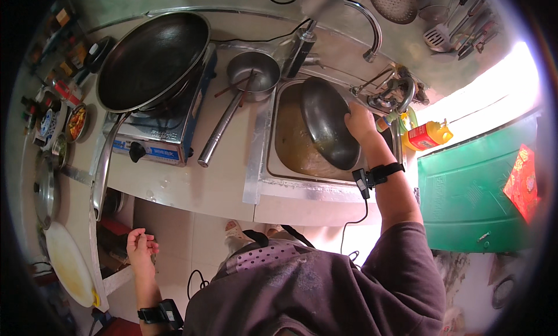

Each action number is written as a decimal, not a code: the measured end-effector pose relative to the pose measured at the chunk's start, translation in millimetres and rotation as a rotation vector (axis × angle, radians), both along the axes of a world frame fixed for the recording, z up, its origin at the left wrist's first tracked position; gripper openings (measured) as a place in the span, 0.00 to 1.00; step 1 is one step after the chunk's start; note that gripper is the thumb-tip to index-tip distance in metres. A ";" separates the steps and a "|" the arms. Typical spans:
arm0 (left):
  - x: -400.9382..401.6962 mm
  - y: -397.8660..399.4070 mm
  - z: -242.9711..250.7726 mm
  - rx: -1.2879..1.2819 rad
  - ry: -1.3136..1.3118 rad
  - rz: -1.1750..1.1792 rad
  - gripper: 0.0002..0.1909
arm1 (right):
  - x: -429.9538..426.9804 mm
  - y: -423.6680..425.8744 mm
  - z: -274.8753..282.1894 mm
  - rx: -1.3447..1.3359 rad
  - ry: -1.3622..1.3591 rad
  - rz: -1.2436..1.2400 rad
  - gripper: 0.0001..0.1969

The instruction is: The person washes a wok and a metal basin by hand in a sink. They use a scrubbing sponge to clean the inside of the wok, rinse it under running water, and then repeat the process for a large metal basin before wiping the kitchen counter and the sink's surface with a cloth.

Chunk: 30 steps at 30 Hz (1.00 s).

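Observation:
My right hand (362, 123) grips the rim of a dark metal basin (329, 124), which is tipped steeply on its side inside the sink (272, 161). Cloudy brownish water (290, 144) shows in the sink to the left of the basin. My left hand (141, 249) hangs away from the counter, its fingers loosely curled and apart, with nothing seen in it. Left of the sink stands a small metal saucepan (270, 70) with a long handle, and a pair of brown chopsticks (248, 85) rests across it.
A large wok (152, 61) sits on a gas stove (150, 138), its handle jutting past the counter edge. A curved faucet (377, 26) arches over the sink's back. A yellow bottle (425, 135) stands right of the sink. Bowls of food (77, 123) and a cutting board (67, 262) are at left.

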<state>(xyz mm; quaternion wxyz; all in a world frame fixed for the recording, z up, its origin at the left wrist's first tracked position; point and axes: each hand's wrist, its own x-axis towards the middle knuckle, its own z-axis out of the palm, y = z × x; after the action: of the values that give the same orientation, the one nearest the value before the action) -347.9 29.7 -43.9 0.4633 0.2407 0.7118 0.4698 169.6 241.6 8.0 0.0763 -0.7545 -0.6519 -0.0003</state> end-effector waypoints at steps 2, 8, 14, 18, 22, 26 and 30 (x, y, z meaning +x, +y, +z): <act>-3.5 2.2 -2.4 0.009 -0.015 -0.005 0.06 | -1.5 -4.5 12.3 0.036 -0.105 0.082 0.08; -2.8 11.7 -5.9 0.020 -0.021 -0.038 0.06 | -12.9 -15.2 38.9 0.051 -0.148 0.033 0.08; 0.9 20.6 -5.0 0.035 -0.050 -0.071 0.05 | 10.4 -23.4 28.4 0.237 -0.106 -0.013 0.07; 6.5 21.3 -8.3 0.024 -0.041 -0.091 0.05 | 34.4 -31.1 9.5 0.290 0.041 -0.097 0.08; 19.1 22.9 -7.2 0.009 -0.042 -0.125 0.05 | 44.6 -40.9 -30.5 0.279 0.485 -0.315 0.09; 26.6 21.9 -8.0 -0.022 -0.020 -0.148 0.05 | 35.3 -48.1 -51.6 0.233 0.603 -0.336 0.10; 37.1 21.8 -6.4 -0.039 -0.009 -0.151 0.05 | 33.8 -49.7 -69.6 0.266 0.643 -0.424 0.11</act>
<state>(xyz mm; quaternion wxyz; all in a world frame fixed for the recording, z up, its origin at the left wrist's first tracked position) -310.8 51.5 -50.2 0.5051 0.2823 0.6987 0.4207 203.4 191.9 -61.7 0.3714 -0.8175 -0.4188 0.1356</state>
